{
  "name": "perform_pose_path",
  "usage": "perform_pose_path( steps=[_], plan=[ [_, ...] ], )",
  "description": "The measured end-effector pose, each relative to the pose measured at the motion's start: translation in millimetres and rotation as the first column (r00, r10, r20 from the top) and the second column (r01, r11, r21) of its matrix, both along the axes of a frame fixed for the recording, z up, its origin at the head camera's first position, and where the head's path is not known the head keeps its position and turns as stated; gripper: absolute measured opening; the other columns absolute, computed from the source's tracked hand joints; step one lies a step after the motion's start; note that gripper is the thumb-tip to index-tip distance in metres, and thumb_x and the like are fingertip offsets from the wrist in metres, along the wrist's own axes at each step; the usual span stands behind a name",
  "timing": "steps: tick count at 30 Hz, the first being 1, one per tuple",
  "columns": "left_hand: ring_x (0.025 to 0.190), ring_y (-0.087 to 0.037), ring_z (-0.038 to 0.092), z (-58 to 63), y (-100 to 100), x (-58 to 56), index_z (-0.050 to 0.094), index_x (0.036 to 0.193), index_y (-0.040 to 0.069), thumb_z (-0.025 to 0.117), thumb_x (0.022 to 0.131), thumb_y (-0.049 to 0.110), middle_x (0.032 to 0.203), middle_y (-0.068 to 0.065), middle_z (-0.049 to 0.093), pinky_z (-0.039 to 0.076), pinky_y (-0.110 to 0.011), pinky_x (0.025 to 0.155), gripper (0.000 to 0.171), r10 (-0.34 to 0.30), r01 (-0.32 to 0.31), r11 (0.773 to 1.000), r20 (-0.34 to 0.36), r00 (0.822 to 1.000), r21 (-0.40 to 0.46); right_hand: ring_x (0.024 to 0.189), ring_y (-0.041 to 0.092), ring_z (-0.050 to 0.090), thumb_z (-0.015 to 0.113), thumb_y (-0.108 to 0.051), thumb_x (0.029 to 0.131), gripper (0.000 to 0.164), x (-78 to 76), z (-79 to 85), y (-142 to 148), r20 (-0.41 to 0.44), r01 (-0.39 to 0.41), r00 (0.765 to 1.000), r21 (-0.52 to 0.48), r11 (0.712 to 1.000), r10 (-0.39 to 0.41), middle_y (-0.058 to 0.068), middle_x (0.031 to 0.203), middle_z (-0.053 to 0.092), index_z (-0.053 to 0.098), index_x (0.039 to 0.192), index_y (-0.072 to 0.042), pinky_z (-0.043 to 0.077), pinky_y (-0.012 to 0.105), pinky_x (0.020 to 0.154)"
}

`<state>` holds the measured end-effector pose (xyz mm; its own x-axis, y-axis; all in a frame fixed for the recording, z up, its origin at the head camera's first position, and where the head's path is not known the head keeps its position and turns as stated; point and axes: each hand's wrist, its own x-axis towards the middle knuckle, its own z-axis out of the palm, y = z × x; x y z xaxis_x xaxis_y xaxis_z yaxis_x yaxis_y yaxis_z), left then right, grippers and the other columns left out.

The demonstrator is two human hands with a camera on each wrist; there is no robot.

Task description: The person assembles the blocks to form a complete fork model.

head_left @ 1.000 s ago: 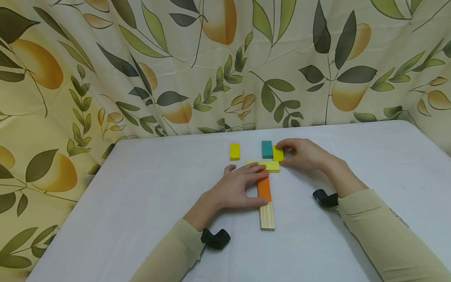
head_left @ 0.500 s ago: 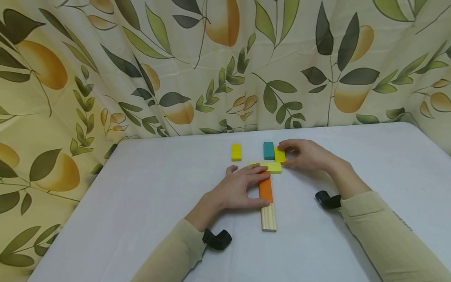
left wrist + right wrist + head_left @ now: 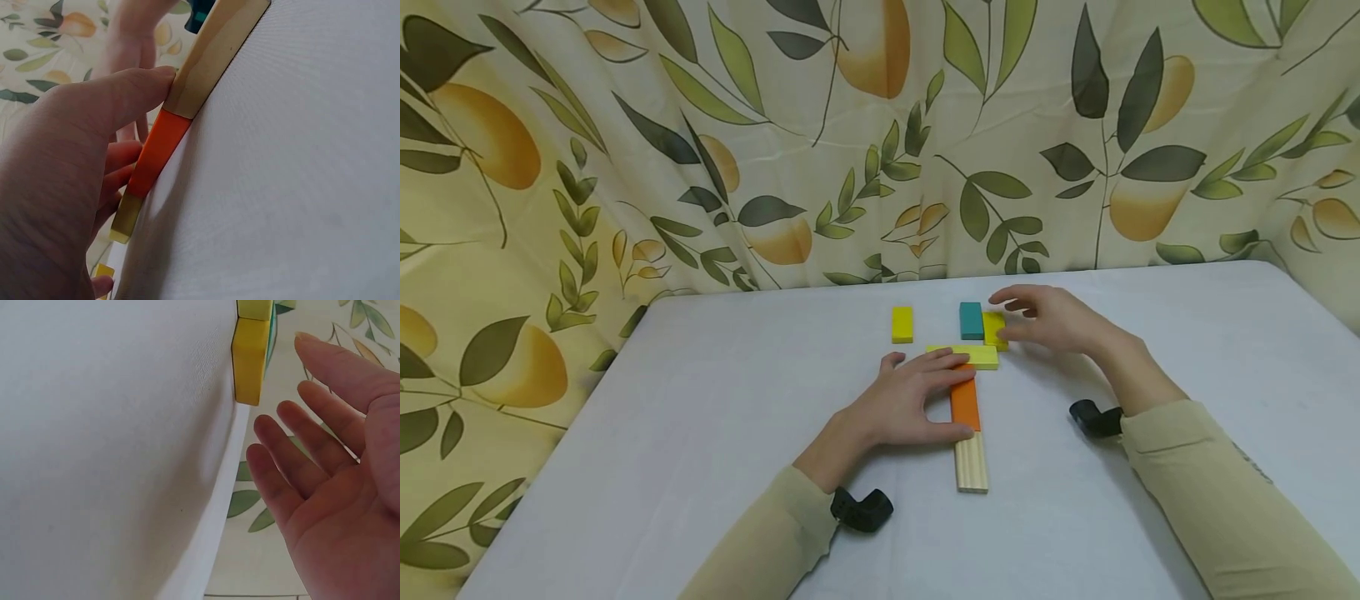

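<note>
My left hand [image 3: 904, 404] lies along a row of flat blocks with its fingers extended. Its fingertips touch the orange block [image 3: 966, 408] and the light yellow block [image 3: 985, 358] set crosswise at the top. The thumb rests at the seam between the orange block and the plain wooden block [image 3: 219, 56]. Above the crosswise block, a teal block [image 3: 971, 322] stands side by side with a yellow block [image 3: 992, 323]. My right hand [image 3: 1063, 321] hovers just right of that yellow block, fingers loosely spread and holding nothing; in the right wrist view a gap separates the fingertips from it.
Another yellow block [image 3: 902, 325] sits apart, left of the teal one. A white cloth [image 3: 737, 433] covers the table, and a leaf-and-fruit patterned curtain [image 3: 850, 192] hangs behind its far edge. Black wrist cameras hang close over the cloth.
My right hand has let go of the yellow block beside the teal one and lifted slightly up and away, its fingers spreading. The left hand has stayed in place.
</note>
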<state>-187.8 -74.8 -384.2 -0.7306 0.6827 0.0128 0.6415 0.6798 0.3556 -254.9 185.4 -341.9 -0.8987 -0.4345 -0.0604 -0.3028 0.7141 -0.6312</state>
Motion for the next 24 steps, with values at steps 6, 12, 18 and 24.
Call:
perform_pose_path(
  steps=[6, 12, 18, 24],
  plan=[
    [0.147, -0.007, 0.024, -0.5, 0, -0.4, 0.049, 0.151, 0.03, 0.062, 0.088, 0.064, 0.158, 0.012, 0.038, 0.018, -0.062, 0.111, 0.072, 0.002, -0.002, 1.0, 0.004, 1.0, 0.004, 0.127, 0.045, 0.05, 0.072, -0.024, 0.094, 0.052, -4.0, 0.9, -5, -0.015, 0.004, 1.0, -0.003, 1.0, -0.004, 0.024, 0.14, 0.055, 0.057, 0.139, -0.005, 0.041, 0.061, 0.102],
    [0.148, -0.007, 0.024, -0.4, -1, -1.0, 0.049, 0.151, 0.031, 0.062, 0.088, 0.064, 0.159, 0.012, 0.037, 0.018, -0.062, 0.111, 0.073, 0.007, -0.007, 1.0, 0.001, 1.0, -0.007, 0.13, 0.046, 0.047, 0.072, -0.022, 0.093, 0.052, -10.6, 0.2, -14, -0.007, 0.001, 1.0, -0.016, 1.0, -0.001, 0.024, 0.142, 0.053, 0.057, 0.139, -0.005, 0.038, 0.06, 0.105],
    [0.148, -0.007, 0.024, -1.6, 0, -1.1, 0.049, 0.151, 0.031, 0.062, 0.088, 0.065, 0.158, 0.012, 0.037, 0.018, -0.061, 0.111, 0.073, 0.004, -0.004, 1.0, 0.005, 1.0, 0.002, 0.132, 0.046, 0.044, 0.072, -0.021, 0.093, 0.05, -16.4, -0.7, -21, 0.009, -0.012, 1.0, -0.002, 1.0, 0.012, 0.025, 0.145, 0.05, 0.058, 0.138, -0.005, 0.036, 0.061, 0.107],
    [0.147, -0.006, 0.024, -2.4, 0, -1.3, 0.05, 0.151, 0.031, 0.062, 0.088, 0.065, 0.158, 0.012, 0.038, 0.018, -0.061, 0.111, 0.072, -0.001, 0.001, 1.0, -0.002, 1.0, 0.009, 0.134, 0.044, 0.043, 0.073, -0.023, 0.093, 0.049, -21.2, -3.2, -27, 0.032, -0.014, 0.999, 0.037, 0.999, 0.013, 0.026, 0.146, 0.049, 0.06, 0.137, -0.008, 0.033, 0.06, 0.109]
  ],
)
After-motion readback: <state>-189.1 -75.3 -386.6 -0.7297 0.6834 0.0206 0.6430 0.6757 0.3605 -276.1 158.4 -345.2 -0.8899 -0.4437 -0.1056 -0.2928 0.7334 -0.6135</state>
